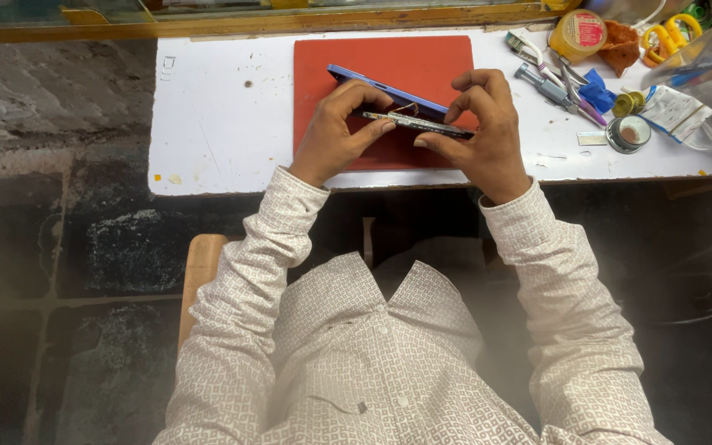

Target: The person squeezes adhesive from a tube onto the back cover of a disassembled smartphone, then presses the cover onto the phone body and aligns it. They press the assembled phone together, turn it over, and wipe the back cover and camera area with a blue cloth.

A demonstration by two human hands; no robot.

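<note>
A white bench [224, 124] carries a red mat [331, 66], with tools [550, 82] scattered at two o'clock. Above the mat, a blue phone [389, 92] is already hinged apart from its screen panel [418, 124], though a thin cable still joins them. Left hand [335, 128] and right hand [480, 132] fingers are pinched closed on the panel's ends.

red mat [389, 62] | blue phone body [381, 89] | white table [224, 124] | white-and-brown patterned shirt [372, 354] | far right: yellow scissors [671, 33], blue cloth [599, 86]
</note>
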